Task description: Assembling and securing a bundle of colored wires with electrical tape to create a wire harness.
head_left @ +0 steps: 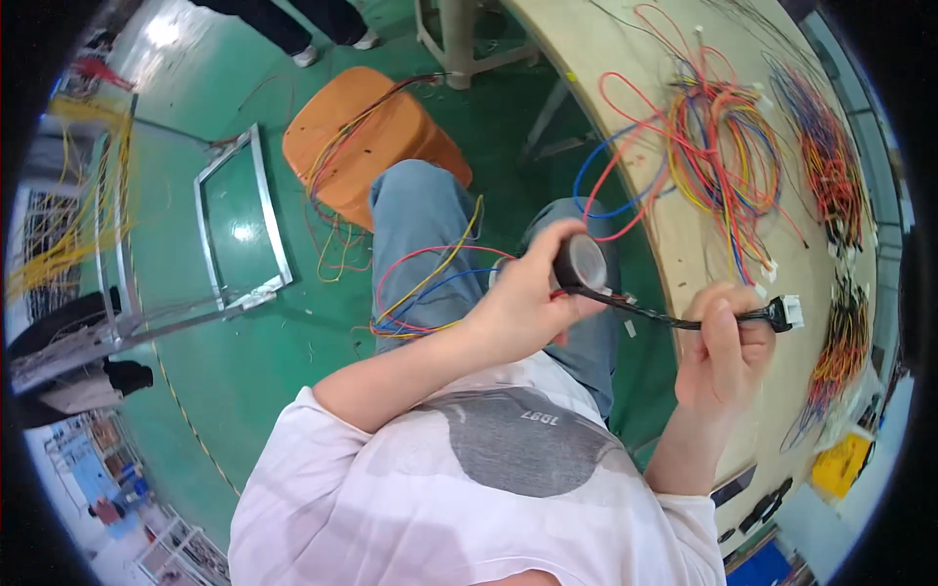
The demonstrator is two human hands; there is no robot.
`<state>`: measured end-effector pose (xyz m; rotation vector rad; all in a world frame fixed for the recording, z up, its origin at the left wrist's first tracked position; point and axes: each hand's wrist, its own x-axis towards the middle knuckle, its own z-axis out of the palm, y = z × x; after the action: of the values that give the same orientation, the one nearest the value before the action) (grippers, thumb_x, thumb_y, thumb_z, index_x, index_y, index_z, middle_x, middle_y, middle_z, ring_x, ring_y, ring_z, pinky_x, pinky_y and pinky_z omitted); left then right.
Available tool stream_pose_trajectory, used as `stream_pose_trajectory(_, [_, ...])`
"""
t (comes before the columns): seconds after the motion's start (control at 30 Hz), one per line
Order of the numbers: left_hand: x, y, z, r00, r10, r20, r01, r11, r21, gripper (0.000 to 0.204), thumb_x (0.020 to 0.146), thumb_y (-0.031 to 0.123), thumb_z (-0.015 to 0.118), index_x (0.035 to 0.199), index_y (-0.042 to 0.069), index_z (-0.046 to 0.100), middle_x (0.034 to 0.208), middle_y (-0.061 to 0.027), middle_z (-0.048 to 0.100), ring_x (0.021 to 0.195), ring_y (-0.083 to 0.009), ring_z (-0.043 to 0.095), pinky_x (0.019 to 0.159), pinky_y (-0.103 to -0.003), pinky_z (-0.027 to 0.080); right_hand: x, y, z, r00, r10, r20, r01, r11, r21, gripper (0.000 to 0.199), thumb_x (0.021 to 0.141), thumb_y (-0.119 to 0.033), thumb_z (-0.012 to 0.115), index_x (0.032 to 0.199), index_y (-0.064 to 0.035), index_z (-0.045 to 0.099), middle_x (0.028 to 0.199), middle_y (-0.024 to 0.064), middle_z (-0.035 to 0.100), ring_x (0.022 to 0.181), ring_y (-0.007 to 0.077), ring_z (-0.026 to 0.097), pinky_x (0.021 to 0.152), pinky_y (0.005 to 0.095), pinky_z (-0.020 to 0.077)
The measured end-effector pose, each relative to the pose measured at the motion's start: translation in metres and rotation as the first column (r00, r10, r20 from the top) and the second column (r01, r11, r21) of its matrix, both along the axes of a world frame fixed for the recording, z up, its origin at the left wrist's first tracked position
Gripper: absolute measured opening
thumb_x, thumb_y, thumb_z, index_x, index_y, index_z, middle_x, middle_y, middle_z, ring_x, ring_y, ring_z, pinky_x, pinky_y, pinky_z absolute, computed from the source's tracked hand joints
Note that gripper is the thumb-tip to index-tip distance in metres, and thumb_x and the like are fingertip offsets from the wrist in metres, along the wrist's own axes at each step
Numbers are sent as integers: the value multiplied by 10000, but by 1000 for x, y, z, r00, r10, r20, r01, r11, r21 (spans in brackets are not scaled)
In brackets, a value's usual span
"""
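My left hand (537,288) is closed round a roll of black tape (564,269), held above my lap. From beside the roll a wire bundle wrapped in black (650,313) runs across to my right hand (725,342). My right hand pinches that bundle close to its end, where a white plug connector (793,313) sticks out past the fingers. On the other side of my left hand, loose red, yellow and blue wires (430,256) loop over my thigh. My left fingers partly hide where the wires meet the tape.
A pale worktable (655,210) curves along my right, bearing a tangled coil of coloured wires (723,146) and bundled harnesses (840,342) along its far side. An orange stool (362,122) with wires draped over it stands ahead. Left is a metal frame (264,210). Another person's legs (283,24) show beyond.
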<state>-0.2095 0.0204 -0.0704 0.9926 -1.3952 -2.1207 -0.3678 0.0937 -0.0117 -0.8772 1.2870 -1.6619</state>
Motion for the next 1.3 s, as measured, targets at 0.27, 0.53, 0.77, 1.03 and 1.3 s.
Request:
stream_pose_trajectory(0.27, [35,10,13,915,19,-402,-28,999,-16,539,622,254,711,1045,29,465,742,14,434,643,-49,382,509,-179,297,-12,-11,-9,979,-150,142,122,975,187,68,794,-51,538,738,-17,523,627,13,462,455,37,333,395,177,228])
stream_pose_trajectory(0.53, [24,14,8,952,-237,-194,276,939,207,150,756,48,594,896,16,550,687,32,428,639,-32,414,561,-170,327,5,-35,8,991,-131,-4,130,981,143,116,775,-70,585,695,-15,521,550,3,475,421,39,354,379,184,221])
stream_pose_trajectory(0.77, [23,14,2,961,227,-157,-238,969,-59,102,774,25,571,864,-17,593,744,-11,496,679,-66,483,587,-181,388,52,-3,-30,805,332,-492,-197,931,307,320,744,-54,587,1040,-13,472,845,55,571,747,108,543,643,246,436])
stream_pose_trajectory(1.03, [38,21,3,977,199,-80,-209,800,-563,140,719,-9,598,855,-15,564,718,-67,507,639,-135,488,545,-230,395,48,-7,-25,617,428,-661,-339,902,268,116,756,-89,544,870,-71,552,586,28,526,554,187,509,626,306,327])
stream_pose_trajectory(1.3, [64,43,23,967,-1,-253,3,1000,9,68,784,77,547,766,15,525,582,-6,499,429,-59,421,351,-217,300,30,7,-25,563,819,107,-822,544,166,123,801,-107,539,718,-15,533,511,29,472,466,105,485,435,255,362])
